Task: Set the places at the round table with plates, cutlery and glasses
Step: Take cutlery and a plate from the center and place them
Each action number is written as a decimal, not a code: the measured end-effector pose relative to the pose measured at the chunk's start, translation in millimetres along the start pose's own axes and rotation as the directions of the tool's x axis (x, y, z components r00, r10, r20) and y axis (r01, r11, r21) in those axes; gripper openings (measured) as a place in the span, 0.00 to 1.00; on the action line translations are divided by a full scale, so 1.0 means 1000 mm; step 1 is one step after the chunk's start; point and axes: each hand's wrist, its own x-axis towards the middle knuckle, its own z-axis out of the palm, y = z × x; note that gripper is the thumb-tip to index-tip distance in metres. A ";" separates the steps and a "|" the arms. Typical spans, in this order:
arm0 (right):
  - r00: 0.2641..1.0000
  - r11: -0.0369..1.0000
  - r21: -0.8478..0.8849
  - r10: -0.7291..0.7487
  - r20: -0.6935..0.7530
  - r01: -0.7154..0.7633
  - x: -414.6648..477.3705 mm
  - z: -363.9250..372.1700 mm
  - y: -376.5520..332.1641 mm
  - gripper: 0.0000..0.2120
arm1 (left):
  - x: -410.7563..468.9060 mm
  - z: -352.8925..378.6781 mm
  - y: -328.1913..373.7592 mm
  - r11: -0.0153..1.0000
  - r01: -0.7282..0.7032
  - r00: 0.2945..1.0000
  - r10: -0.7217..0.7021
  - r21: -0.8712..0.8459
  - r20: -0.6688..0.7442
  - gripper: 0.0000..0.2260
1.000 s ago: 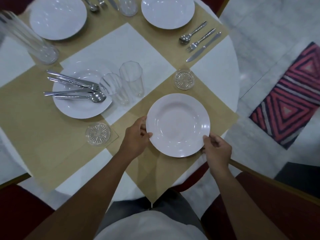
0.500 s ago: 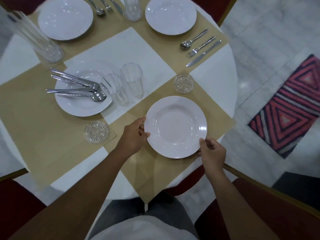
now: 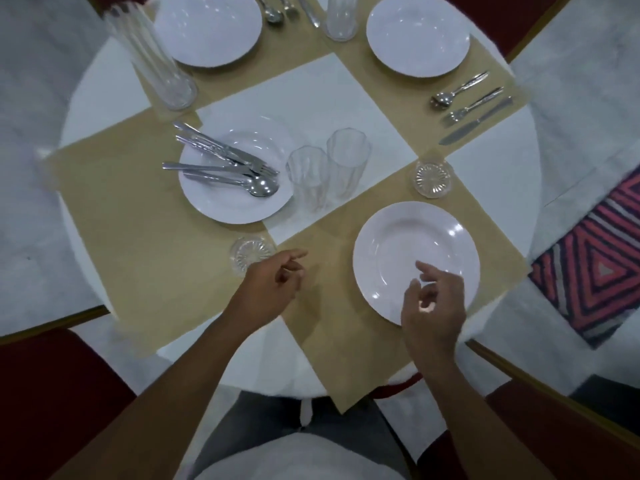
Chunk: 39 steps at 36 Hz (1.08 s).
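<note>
glossy white plate — shiny metal cutlery

Far cutlery, glass cropped at top edge; right hand hides plate rim.

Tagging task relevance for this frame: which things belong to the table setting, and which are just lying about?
Job: near plate, left plate, loose cutlery on it, two empty glasses, glass coasters, stacked glasses, laid cutlery set, far plates.
Lying about: striped rug, red chairs.
</note>
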 end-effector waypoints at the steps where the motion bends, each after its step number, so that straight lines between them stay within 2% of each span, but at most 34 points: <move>1: 0.997 0.998 0.013 -0.067 0.033 0.067 -0.004 0.013 -0.009 0.16 | 0.001 -0.013 0.001 1.000 -0.013 1.000 0.013 0.003 -0.021 0.16; 5: 0.959 0.973 0.068 -0.230 0.164 0.221 -0.019 0.068 -0.047 0.12 | 0.015 -0.064 0.005 0.996 -0.046 0.991 0.056 0.082 -0.124 0.15; 9: 0.936 0.970 0.138 -0.230 0.265 0.200 -0.027 0.116 -0.081 0.13 | 0.040 -0.109 0.008 0.979 -0.072 0.968 0.115 0.192 -0.223 0.12; 12: 0.933 0.975 0.165 -0.192 0.305 0.147 -0.028 0.142 -0.101 0.11 | 0.065 -0.136 0.013 0.937 -0.124 0.935 0.220 0.326 -0.277 0.10; 14: 0.929 0.978 0.165 -0.175 0.325 0.127 -0.027 0.155 -0.111 0.11 | 0.083 -0.153 0.016 0.880 -0.154 0.918 0.296 0.450 -0.264 0.10; 17: 0.925 0.979 0.159 -0.172 0.339 0.124 -0.022 0.168 -0.122 0.12 | 0.111 -0.175 0.019 0.767 -0.172 0.925 0.341 0.618 -0.166 0.10; 23: 0.922 0.988 0.152 -0.095 0.375 0.040 -0.010 0.181 -0.128 0.10 | 0.150 -0.188 0.030 0.558 -0.111 0.969 0.246 0.822 -0.036 0.09; 28: 0.926 0.988 0.157 -0.064 0.372 0.005 -0.002 0.186 -0.128 0.10 | 0.161 -0.188 0.031 0.501 -0.125 0.981 0.189 0.856 0.033 0.06; 39: 0.922 0.982 0.187 -0.038 0.385 -0.038 0.008 0.203 -0.129 0.11 | 0.165 -0.201 0.027 0.452 -0.081 0.982 0.188 0.888 -0.006 0.07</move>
